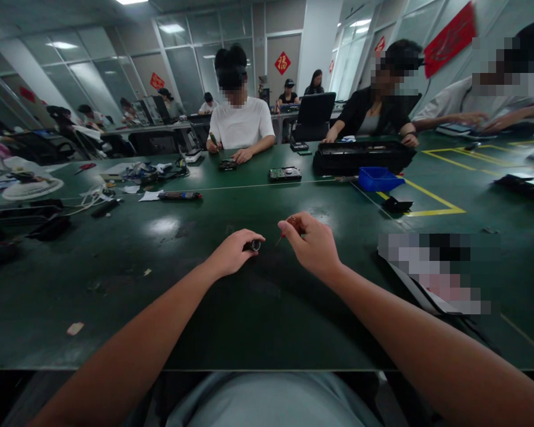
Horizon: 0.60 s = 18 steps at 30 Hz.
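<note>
My left hand (234, 252) is closed around a small black cylindrical part (253, 245), whose round end faces right. Fingers hide most of that part, so its exact kind does not show. A little to the right, my right hand (311, 240) grips a screwdriver (296, 223) with a reddish-brown handle. Its thin shaft slants down and left toward the black part, and a gap stays between the two. Both hands are over the middle of the green table (249, 332).
Beyond my hands lies an opened hard drive (285, 173). A blue bin (380, 178) and a long black case (365, 157) stand back right. Tangled cables and parts (151, 171) lie back left, near a dark cylindrical tool (180, 195). Co-workers sit across the table.
</note>
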Each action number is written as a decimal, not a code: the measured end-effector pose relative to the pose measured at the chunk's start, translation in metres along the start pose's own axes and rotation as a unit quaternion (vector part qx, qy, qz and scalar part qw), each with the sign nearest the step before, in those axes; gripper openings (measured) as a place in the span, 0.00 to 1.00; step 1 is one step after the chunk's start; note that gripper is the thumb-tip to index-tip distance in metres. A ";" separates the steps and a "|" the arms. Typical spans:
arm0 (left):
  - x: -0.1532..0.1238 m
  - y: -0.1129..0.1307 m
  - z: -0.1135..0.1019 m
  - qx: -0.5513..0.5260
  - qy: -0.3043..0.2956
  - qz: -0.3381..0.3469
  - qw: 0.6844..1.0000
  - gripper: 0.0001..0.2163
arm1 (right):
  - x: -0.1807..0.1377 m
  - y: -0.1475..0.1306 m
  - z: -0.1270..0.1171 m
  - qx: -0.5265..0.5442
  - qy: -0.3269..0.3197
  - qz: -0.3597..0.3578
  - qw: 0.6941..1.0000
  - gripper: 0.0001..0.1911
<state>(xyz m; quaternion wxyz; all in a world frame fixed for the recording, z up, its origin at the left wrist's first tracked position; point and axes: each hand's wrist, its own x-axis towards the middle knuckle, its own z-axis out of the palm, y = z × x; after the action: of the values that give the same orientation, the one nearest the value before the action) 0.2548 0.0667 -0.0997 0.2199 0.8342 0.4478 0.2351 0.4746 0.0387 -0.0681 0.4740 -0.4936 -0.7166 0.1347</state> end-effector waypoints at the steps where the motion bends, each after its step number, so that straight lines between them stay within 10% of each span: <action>1: 0.000 -0.002 0.000 -0.011 0.019 -0.012 1.000 0.18 | -0.001 0.000 0.000 0.015 0.004 -0.001 1.000 0.14; 18: -0.001 0.002 0.004 -0.032 0.091 -0.013 0.995 0.19 | 0.000 0.006 0.006 0.114 0.012 0.023 0.993 0.11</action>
<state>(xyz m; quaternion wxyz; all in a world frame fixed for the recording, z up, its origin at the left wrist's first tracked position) 0.2577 0.0649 -0.1019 0.2079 0.7960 0.4688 0.3216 0.4729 0.0430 -0.0756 0.5324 -0.4542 -0.6794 0.2207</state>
